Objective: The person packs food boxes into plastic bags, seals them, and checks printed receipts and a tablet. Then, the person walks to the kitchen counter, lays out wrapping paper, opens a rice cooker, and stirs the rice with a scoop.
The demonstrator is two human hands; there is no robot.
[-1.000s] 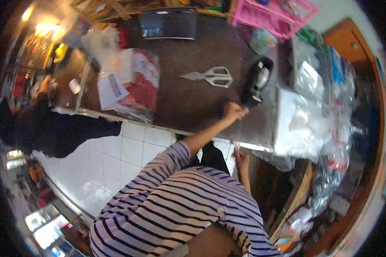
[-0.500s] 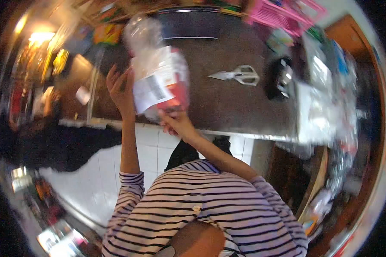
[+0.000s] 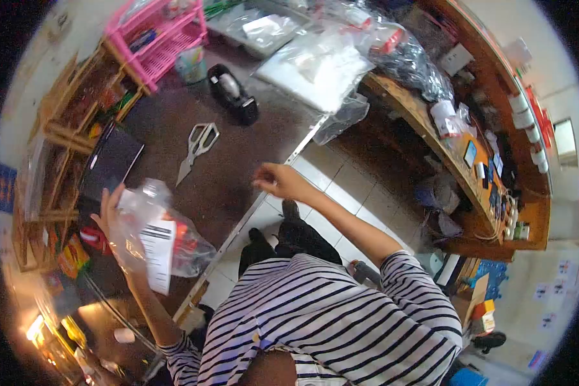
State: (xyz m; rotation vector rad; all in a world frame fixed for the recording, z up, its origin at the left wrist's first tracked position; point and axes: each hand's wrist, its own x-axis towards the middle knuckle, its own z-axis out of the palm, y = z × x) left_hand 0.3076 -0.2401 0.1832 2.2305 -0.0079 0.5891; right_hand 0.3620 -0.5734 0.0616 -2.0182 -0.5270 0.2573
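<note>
My left hand [image 3: 112, 219] is at the left, its fingers spread against the edge of a clear plastic bag [image 3: 196, 254] with red contents. A white printed slip [image 3: 157, 248] lies on the bag. Over the table's front part is my right hand [image 3: 273, 180], its fingers curled together; whether anything small is between them is too blurred to tell. Silver scissors [image 3: 198, 149] lie on the dark table [image 3: 228, 199], between the bag and a black tape dispenser [image 3: 231, 93].
A pink basket rack [image 3: 157, 55] and a cup [image 3: 191, 64] stand at the back. White plastic bags [image 3: 315, 67] are stacked at the table's right end. Beside my left hand is a dark screen [image 3: 112, 157]. A cluttered wooden shelf [image 3: 424, 122] curves along the right.
The view has swung to the right. My right hand has left the bag and moved right. My left hand has come onto the bag's far side, and the slip now hangs lengthwise.
</note>
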